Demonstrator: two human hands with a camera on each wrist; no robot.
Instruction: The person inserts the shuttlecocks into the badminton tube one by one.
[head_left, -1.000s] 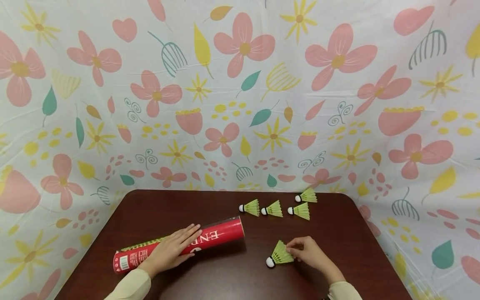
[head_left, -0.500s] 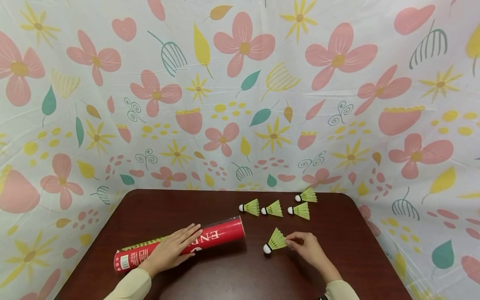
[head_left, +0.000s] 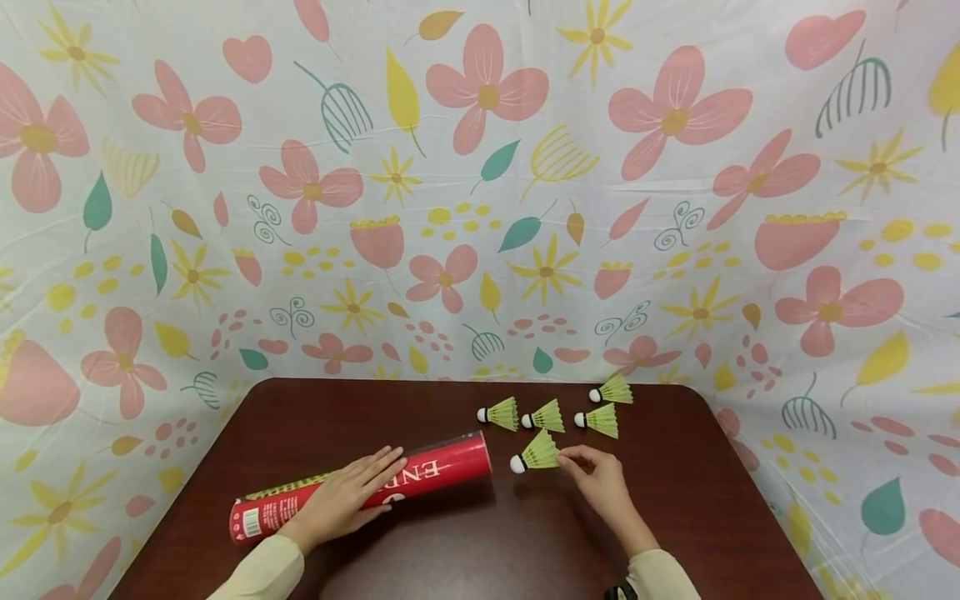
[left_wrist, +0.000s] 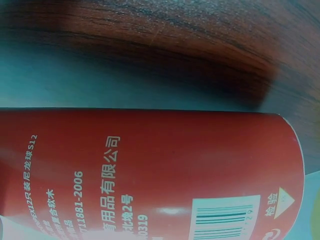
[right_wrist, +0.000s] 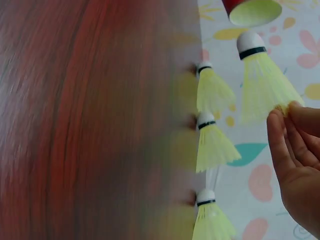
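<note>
A red shuttlecock tube with white lettering lies slanted on the table. My left hand rests across its middle with straight fingers; the left wrist view shows the barcode end of the tube. Between thumb and fingertips, my right hand pinches the feather edge of a yellow-green shuttlecock. Its white cork points left, close to the tube's right end. In the right wrist view the held shuttlecock has its cork toward the tube's open mouth.
Several more shuttlecocks lie toward the back right of the dark wood table, among them a leftmost shuttlecock and a rearmost shuttlecock. Behind the table hangs a flower-patterned cloth.
My right hand has carried the pinched shuttlecock up and left, from the table's front right toward the tube's right end. The left hand and tube have barely moved.
</note>
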